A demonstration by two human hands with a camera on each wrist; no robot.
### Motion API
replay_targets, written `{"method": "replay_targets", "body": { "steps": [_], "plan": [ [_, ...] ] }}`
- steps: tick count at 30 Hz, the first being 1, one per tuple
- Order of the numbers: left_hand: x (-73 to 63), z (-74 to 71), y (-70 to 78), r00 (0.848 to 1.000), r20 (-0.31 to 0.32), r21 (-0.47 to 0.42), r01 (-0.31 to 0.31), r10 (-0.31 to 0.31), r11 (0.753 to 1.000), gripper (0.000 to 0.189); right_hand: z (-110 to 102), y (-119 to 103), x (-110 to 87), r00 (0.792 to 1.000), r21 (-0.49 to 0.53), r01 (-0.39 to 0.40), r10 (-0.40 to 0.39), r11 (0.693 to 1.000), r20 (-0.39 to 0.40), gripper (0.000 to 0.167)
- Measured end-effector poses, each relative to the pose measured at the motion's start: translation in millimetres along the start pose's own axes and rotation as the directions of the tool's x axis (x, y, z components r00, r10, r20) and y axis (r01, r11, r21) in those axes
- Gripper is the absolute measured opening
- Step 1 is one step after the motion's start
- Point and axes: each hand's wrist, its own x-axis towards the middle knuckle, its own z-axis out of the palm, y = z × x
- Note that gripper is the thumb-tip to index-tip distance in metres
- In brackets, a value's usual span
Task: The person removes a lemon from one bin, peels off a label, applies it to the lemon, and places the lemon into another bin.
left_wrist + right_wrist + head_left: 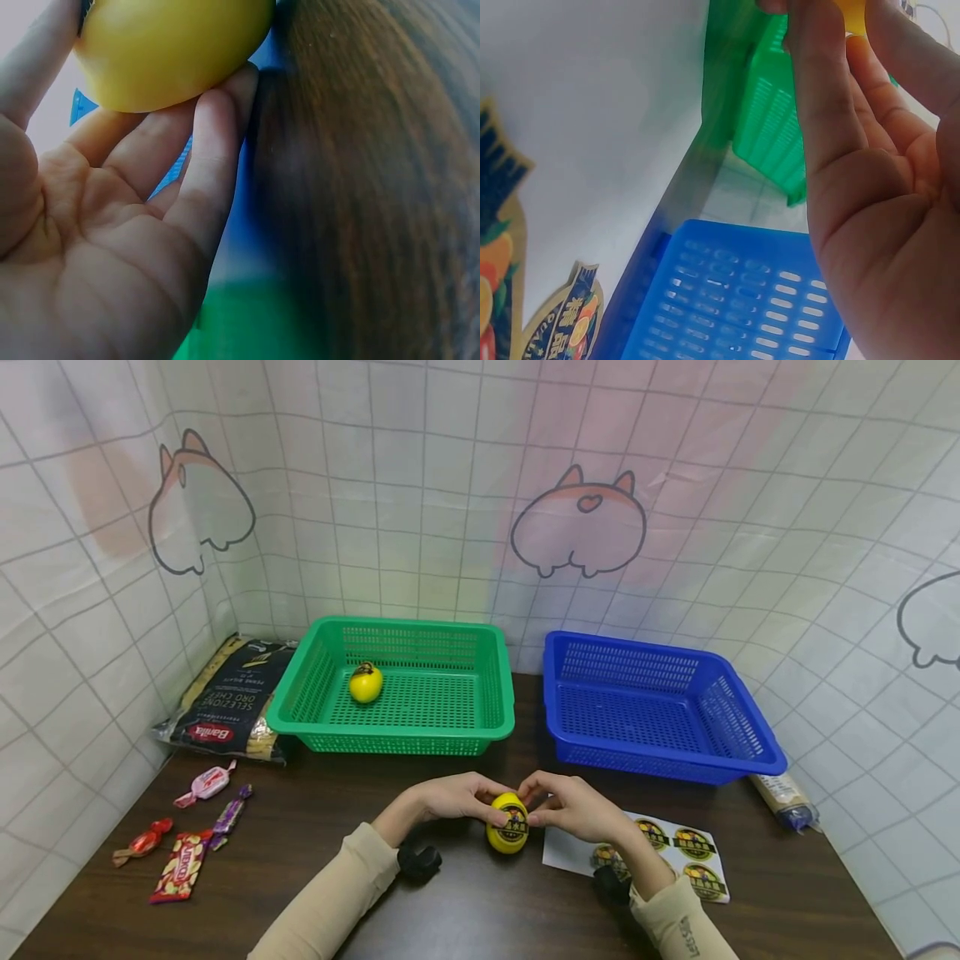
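My left hand (459,797) holds a round yellow fruit (504,844) just above the table, thumb on its front and fingers behind and beneath it. A round black-and-gold sticker (513,824) lies on the fruit's front. On the other side, my right hand (573,807) grips the fruit, its thumb at the sticker's right edge and its fingers near the top. In the left wrist view the fruit (176,52) rests against my fingertips. A white sheet of similar stickers (564,853) lies partly under my right forearm.
A green basket (390,729) at the back holds another yellow fruit (366,683). Right of it stands a blue basket (637,757). A pasta bag (236,697) lies far left, wrapped candies (180,866) nearer. Another packet (786,802) lies at the right edge.
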Motion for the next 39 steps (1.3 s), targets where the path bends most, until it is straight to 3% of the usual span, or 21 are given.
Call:
{"method": "replay_targets", "body": {
  "steps": [13,19,31,34,39],
  "plan": [
    [-3.2,-2.1,9.7,1.0,-0.023,0.028,-0.018,0.019,0.999,0.036,-6,-8,-3.6,0.999,-0.009,0.013,-0.013,1.0,-0.03,0.026],
    [-9.9,-7.1,18.7,0.999,-0.027,-0.006,-0.047,0.047,0.999,0.043,-12,-16,-7.5,0.997,0.016,0.034,-0.033,0.999,-0.069,0.025],
    [-30.1,-9.8,35.1,0.996,-0.019,-0.052,-0.089,0.088,0.995,0.046,-11,-22,-10.7,0.996,0.085,0.001,0.007,0.996,-0.094,0.024],
    [-35.6,-8.8,42.1,0.994,-0.039,-0.062,-0.104,0.102,0.993,0.047,-11,-23,-10.7,0.995,0.076,0.009,-0.001,0.997,-0.098,0.025],
    [-49.0,-13.8,58.3,0.984,-0.123,-0.074,-0.139,0.129,0.988,0.046,-14,-28,-9.1,0.991,0.033,-0.002,0.007,0.999,-0.133,0.026]
  ]
}}
